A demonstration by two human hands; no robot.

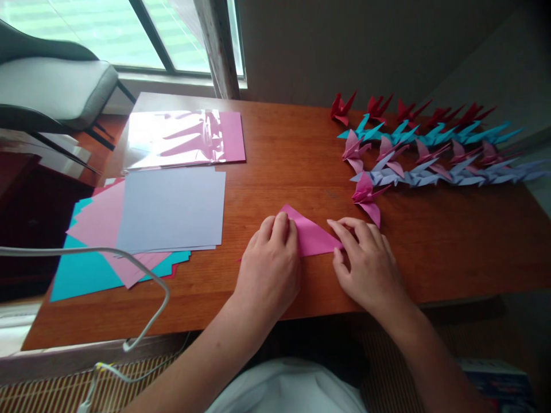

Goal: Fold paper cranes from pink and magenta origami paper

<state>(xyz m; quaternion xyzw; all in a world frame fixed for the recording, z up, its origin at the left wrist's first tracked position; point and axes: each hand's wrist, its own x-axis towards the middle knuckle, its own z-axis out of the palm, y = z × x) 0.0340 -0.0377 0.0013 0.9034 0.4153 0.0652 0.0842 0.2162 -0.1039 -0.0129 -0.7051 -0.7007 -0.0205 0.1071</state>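
Note:
A bright pink sheet of origami paper (312, 234), folded into a triangle, lies on the wooden table in front of me. My left hand (275, 258) is closed over its left side, knuckles bent and fingers together, pressing it down; that part of the paper is hidden. At the paper's right corner is my right hand (365, 252), thumb and index finger apart on either side of the tip. Just beyond it stands a folded pink paper crane (367, 198).
Rows of red, turquoise, light pink and lavender paper cranes (400, 135) stand at the back right. Lavender sheets (172, 209) overlap pink and turquoise sheets (86, 275) at left. Behind them lies a plastic-wrapped paper pack (185, 137). A white cable (159, 287) hangs over the front left edge.

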